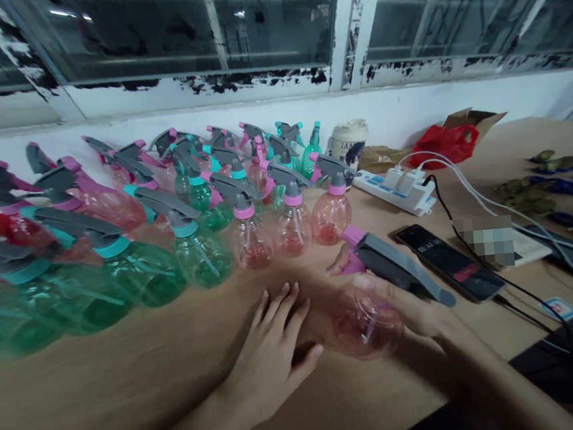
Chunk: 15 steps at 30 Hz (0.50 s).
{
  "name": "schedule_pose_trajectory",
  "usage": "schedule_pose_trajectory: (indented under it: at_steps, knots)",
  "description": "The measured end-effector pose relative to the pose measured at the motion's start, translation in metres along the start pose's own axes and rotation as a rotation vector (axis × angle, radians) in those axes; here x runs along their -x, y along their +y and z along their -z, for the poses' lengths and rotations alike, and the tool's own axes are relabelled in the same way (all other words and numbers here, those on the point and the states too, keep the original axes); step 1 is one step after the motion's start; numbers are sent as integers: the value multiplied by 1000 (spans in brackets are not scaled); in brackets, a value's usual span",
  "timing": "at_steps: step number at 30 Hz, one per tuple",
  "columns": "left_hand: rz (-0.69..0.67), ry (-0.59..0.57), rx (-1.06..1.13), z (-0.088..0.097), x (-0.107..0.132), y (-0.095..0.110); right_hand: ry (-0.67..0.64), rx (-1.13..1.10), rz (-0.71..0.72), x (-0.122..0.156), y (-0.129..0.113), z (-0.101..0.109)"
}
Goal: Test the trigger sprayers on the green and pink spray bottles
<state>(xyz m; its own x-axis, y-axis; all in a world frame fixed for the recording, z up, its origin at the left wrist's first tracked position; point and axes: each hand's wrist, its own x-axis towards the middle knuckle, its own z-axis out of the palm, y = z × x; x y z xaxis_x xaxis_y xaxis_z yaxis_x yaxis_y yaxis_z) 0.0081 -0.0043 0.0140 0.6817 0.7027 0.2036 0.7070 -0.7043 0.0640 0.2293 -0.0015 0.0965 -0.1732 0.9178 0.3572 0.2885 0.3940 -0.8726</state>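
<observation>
My right hand (399,299) is wrapped round the neck of a pink spray bottle (364,328) with a grey and pink trigger head. The bottle is tilted a little, low over the table or touching it; I cannot tell which. Beside it, my left hand (273,350) lies palm down on the wooden table (170,379), fingers stretched and holding nothing. Just beyond my hands stand pink spray bottles (292,224) with some pink liquid inside. A green spray bottle (202,252) stands to their left.
Several more spray bottles (145,267) crowd the left and back, up to the wall. A paper cup (348,143), a white power strip (399,192), a red plastic bag (445,144) and a phone (448,261) lie or stand at right. White charging cables (475,192) run across that side.
</observation>
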Motion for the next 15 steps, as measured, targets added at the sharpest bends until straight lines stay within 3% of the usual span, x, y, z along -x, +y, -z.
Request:
schedule_pose_trajectory:
  at_steps: [12,15]
  knots:
    - [12,-11,13,2,-1,1,-70,-82,-3,-3,21,-3]
    - [15,-13,15,2,0,1,-31,-53,-24,3,23,-2]
